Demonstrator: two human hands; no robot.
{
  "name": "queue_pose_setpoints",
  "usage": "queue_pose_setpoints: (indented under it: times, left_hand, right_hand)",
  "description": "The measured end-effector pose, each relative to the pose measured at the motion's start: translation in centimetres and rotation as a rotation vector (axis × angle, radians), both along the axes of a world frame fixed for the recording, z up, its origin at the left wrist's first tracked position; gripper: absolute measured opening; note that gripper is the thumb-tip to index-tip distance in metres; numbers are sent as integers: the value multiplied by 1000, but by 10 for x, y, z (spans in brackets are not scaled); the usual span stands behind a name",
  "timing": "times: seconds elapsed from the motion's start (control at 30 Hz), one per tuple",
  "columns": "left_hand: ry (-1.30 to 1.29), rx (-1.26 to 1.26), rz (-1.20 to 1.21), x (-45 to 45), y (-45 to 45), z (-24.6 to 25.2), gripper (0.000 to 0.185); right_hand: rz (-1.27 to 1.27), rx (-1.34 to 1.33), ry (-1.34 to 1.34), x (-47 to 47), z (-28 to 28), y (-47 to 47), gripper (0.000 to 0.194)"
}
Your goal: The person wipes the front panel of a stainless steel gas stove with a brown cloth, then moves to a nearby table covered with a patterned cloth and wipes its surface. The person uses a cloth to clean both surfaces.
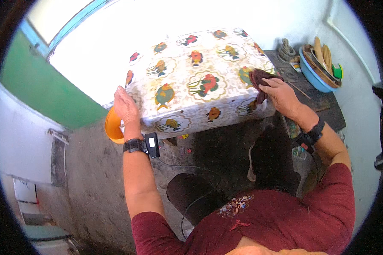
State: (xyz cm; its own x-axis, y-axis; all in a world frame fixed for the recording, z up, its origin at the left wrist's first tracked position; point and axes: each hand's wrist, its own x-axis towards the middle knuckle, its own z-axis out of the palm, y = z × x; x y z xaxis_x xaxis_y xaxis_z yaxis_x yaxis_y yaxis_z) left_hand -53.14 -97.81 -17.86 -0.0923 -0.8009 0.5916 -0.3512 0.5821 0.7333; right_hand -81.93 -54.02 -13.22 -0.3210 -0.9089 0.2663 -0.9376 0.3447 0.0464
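A small table covered in a fish-print oilcloth (178, 71) stands before me, its near side hanging over the front edge. My left hand (126, 103) lies against the table's left edge with the fingers straight and holds nothing. At the near right corner, my right hand (281, 95) presses a dark maroon cloth (258, 78) onto the top. Part of the cloth hangs over the front edge. An orange bucket (112, 124) is just below and left of my left hand, partly hidden by it and the table.
To the right, a dark wooden bench (328, 111) carries a light-blue basin (316, 78) with wooden utensils and a stone mortar (286, 51). A cable (194, 167) runs past my knees over the concrete floor (95, 178). A white wall (359, 105) closes the right side.
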Motion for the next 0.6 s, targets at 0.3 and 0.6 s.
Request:
queue_pose_setpoints:
  times: [0.3, 0.6]
  left_hand:
    - [410, 143, -111, -3, 0, -5, 60]
    - [246, 22, -28, 0, -9, -7, 60]
  right_hand:
    - [680, -60, -13, 113, -17, -178, 51]
    - [827, 63, 379, 102, -19, -359, 23]
